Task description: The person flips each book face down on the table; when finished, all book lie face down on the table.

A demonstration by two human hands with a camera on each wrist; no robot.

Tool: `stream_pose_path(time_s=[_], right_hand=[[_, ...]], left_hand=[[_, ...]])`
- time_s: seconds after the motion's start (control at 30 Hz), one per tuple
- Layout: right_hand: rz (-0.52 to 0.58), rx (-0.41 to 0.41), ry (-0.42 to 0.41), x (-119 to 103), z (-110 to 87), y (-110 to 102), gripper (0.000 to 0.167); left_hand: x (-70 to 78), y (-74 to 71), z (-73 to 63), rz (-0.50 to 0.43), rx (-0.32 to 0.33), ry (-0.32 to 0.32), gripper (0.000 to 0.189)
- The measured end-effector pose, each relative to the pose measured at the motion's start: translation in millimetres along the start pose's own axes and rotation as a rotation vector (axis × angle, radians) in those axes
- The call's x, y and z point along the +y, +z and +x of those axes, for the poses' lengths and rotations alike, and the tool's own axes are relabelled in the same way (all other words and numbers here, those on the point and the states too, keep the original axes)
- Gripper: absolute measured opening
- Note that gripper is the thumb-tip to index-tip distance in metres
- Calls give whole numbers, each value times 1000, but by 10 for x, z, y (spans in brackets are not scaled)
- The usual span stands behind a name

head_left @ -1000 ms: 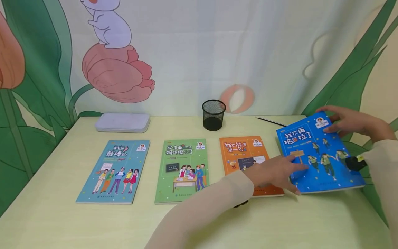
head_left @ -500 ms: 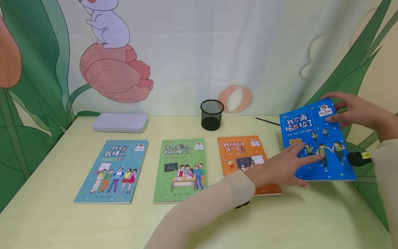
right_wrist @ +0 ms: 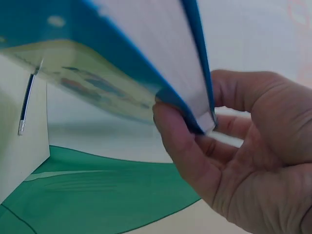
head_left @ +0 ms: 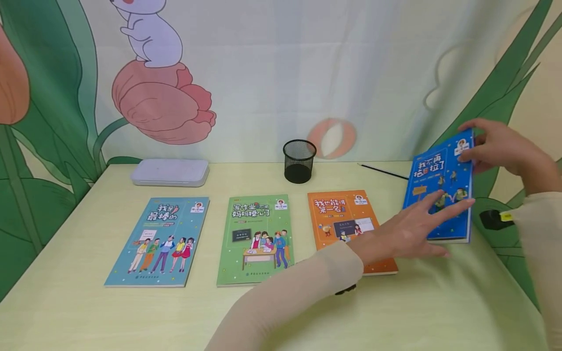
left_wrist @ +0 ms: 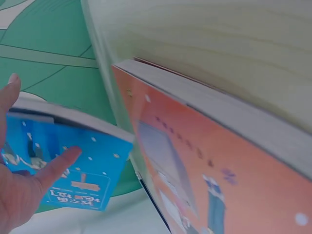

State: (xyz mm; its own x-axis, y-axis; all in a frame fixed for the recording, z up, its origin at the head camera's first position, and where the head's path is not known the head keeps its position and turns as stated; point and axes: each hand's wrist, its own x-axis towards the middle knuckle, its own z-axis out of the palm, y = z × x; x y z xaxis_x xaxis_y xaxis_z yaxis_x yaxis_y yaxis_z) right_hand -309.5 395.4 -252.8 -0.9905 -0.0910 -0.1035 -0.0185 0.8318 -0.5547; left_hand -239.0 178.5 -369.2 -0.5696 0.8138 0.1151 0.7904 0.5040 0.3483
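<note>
A blue paperback book (head_left: 434, 180) stands tilted at the right side of the table. My right hand (head_left: 505, 148) pinches its upper right corner; the right wrist view shows the thumb on one cover and fingers behind the other, pages (right_wrist: 165, 44) between. My left hand (head_left: 408, 231) reaches across with fingers spread and straight, overlapping the lower part of the front cover. From the left wrist, this hand (left_wrist: 19, 190) has one finger lying along the blue cover (left_wrist: 97, 156). Under the left forearm is an orange book (head_left: 338, 209), partly hidden by hand and sleeve.
A green book (head_left: 256, 239) and a light-blue book (head_left: 160, 243) lie flat in a row to the left. Behind them are a pale pencil case (head_left: 170, 172), a black mesh pen cup (head_left: 300, 163) and a pencil (head_left: 384, 171). A printed curtain (head_left: 263, 73) hangs at the back.
The blue book has risen and turned more upright, its cover now seen narrower. The right hand has moved up with it; the left hand has shifted slightly right and up.
</note>
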Motion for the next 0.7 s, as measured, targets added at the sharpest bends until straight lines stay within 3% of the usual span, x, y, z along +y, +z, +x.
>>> stream_pose_path(time_s=[0.33, 0.7], right_hand=[[20, 138, 94, -143, -25, 102, 76], [77, 150, 107, -198, -48, 111, 79]], left_hand=[[-3, -15, -53, 49, 81, 16, 94], [-22, -18, -83, 67, 96, 36, 73]])
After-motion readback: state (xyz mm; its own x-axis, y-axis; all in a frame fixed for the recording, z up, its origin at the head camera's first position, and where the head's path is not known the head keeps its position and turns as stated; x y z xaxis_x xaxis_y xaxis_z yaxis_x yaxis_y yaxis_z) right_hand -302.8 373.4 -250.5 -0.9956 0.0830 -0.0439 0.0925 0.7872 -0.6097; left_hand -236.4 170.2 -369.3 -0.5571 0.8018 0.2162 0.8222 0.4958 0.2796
